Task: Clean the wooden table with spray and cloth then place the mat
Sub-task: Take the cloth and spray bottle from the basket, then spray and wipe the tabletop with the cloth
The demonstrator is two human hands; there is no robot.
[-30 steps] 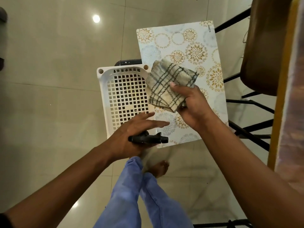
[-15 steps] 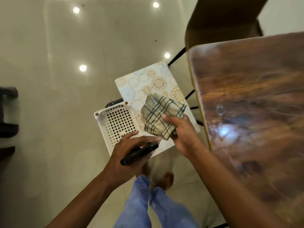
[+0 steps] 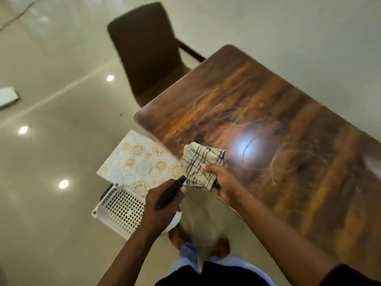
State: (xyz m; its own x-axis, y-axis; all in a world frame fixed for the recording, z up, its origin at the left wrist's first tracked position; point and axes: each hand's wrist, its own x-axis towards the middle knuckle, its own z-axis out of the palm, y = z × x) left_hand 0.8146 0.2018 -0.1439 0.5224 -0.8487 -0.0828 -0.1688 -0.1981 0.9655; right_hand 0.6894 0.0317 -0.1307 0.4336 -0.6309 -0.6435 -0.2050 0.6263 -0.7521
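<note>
The dark wooden table (image 3: pixel 268 124) fills the right of the view, glossy with faint swirl marks. My right hand (image 3: pixel 223 182) grips a folded beige cloth (image 3: pixel 201 167) with dark check lines, held over the table's near left edge. My left hand (image 3: pixel 162 209) holds a spray bottle with a black head (image 3: pixel 170 193); its white body (image 3: pixel 175 220) peeks out under my palm. The floral-patterned mat (image 3: pixel 136 162) lies on the white plastic stool (image 3: pixel 117 211), left of the table.
A brown chair (image 3: pixel 144 50) stands at the table's far left end. The glossy tiled floor (image 3: pixel 51 141) spreads to the left. My bare feet (image 3: pixel 221 246) and blue trouser legs are below, close to the table's edge.
My view has swung from the stool up to the table. Both hands have moved right, bringing the cloth over the table's edge and the spray bottle beside it.
</note>
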